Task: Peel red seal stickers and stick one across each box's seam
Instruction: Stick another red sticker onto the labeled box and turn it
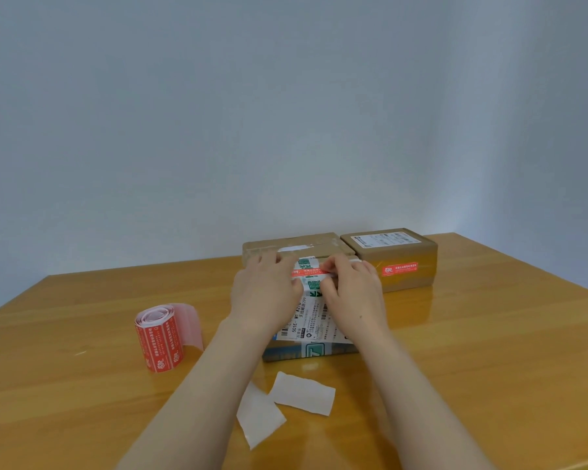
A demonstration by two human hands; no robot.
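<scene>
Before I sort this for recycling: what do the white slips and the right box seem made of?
Slips: thin white paper, likely sticker backing, slightly glossy; edges curl and look torn. Right box: brown cardboard, matte; glare on its front hints at clear tape.

Wall (286,96): plain, pale grey-blue, unmarked, filling the upper half of the view behind the counter.
Side wall (540,130): same pale colour, slightly brighter, meeting the back wall in a soft vertical corner towards the right.
Counter (489,351): honey-yellow wood with a glossy finish and fine grain lines running across it; its far edge sits against the wall, and its far right corner points into the room's corner.
Light: soft and even, with pale glare on the counter's surface near its far right corner.
</scene>
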